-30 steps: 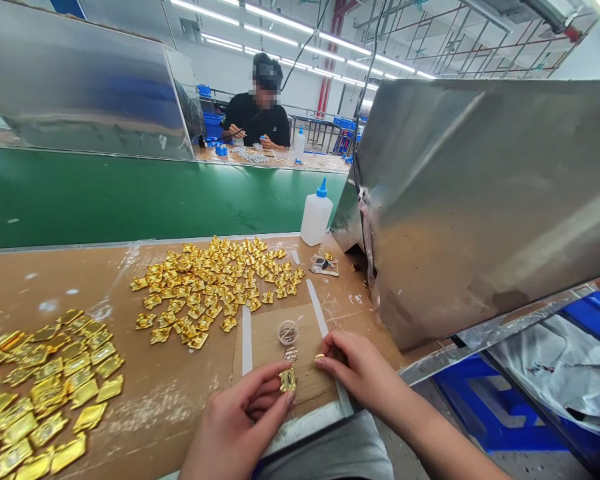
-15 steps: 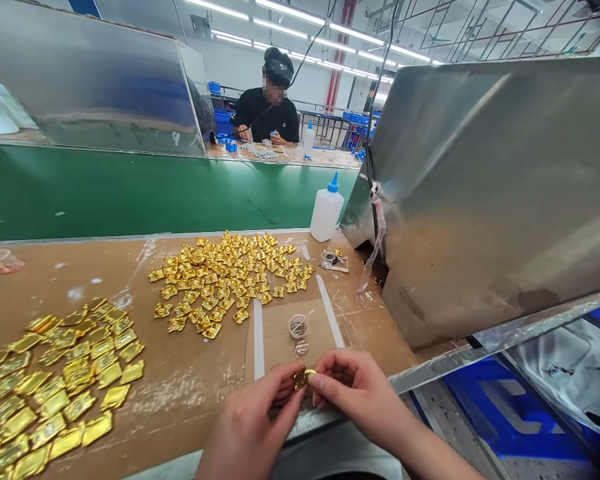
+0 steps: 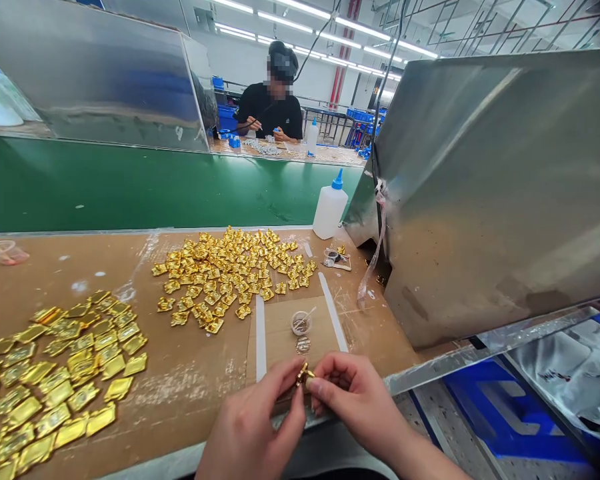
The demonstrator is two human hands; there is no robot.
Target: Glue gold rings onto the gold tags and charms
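Note:
Just over the table's near edge, my left hand [image 3: 265, 417] pinches a small shiny gold piece [image 3: 303, 375] between thumb and fingertips. My right hand [image 3: 353, 393] meets it from the right, its thumb and index finger closed on a gold part at the same spot. Whether these are one piece or two pressed together I cannot tell; the fingertips cover much of it. Beyond my fingers, a small clear cup [image 3: 301, 323] with a thin stick in it stands on a cardboard sheet [image 3: 280, 353]. A pile of small gold pieces [image 3: 230, 273] lies behind it.
Flat gold plates [image 3: 63, 380] cover the table's left side. A white squeeze bottle [image 3: 330, 210] with a blue tip stands at the back. A large metal housing [image 3: 500, 193] rises on the right. Past a green belt [image 3: 155, 187], a co-worker [image 3: 273, 110] sits at another table.
The gold piece has turned slightly between my fingertips, both hands staying together. My view has shifted a little. The co-worker's hand has risen.

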